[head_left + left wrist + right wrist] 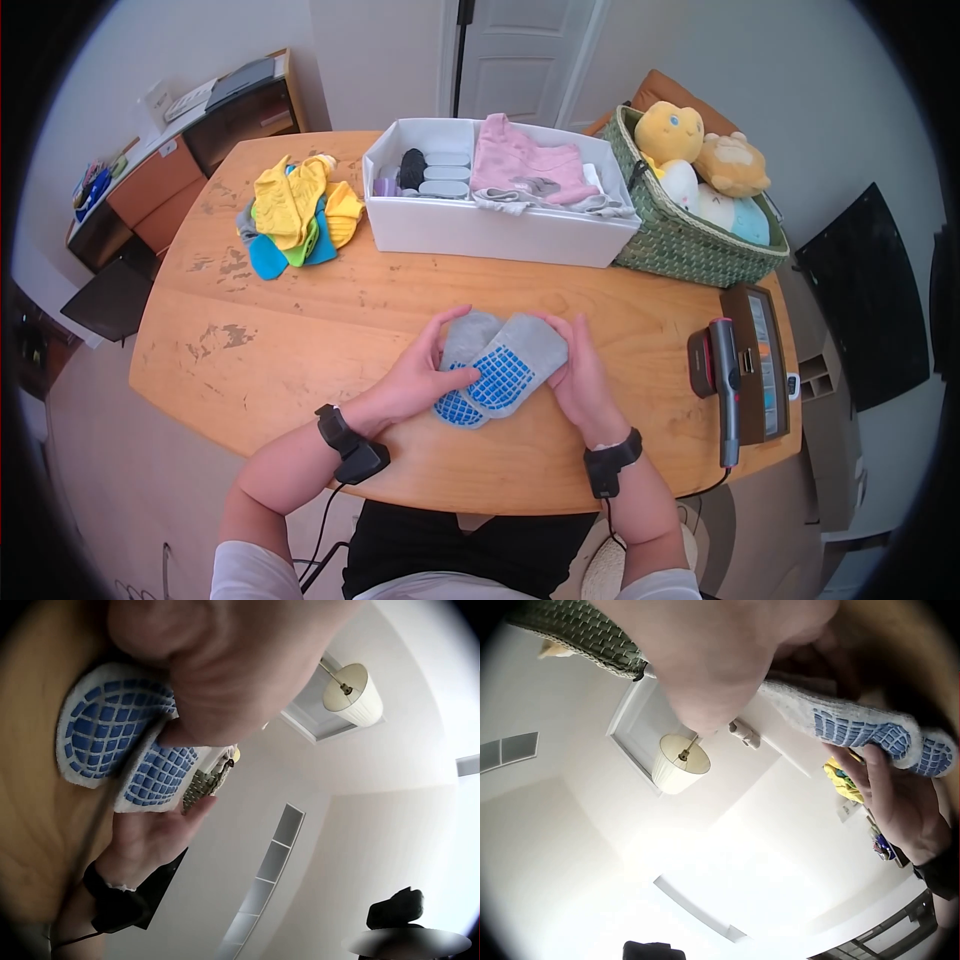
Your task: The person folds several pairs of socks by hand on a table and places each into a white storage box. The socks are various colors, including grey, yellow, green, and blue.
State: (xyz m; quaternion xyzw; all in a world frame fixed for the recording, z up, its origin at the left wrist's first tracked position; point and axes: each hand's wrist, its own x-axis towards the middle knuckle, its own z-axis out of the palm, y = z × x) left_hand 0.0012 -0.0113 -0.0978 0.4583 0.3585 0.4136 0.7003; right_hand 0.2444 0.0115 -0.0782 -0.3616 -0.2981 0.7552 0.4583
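The left hand (415,378) comes up from the lower left of the frame, its forearm (285,465) slanting in towards the centre. Its thumb lies across the front of the two grey socks (508,375) while the fingers go behind, pinching them. The right hand (585,385) rises from the lower right, wrist bent inward, palm facing the socks. Its thumb points up, clear of the fabric, and its fingers pass behind the right-hand sock; whether they curl there I cannot tell. The socks sit at the centre of the frame, over the table (640,320), overlapping, blue grids facing the person. A black band (610,465) circles the right wrist.
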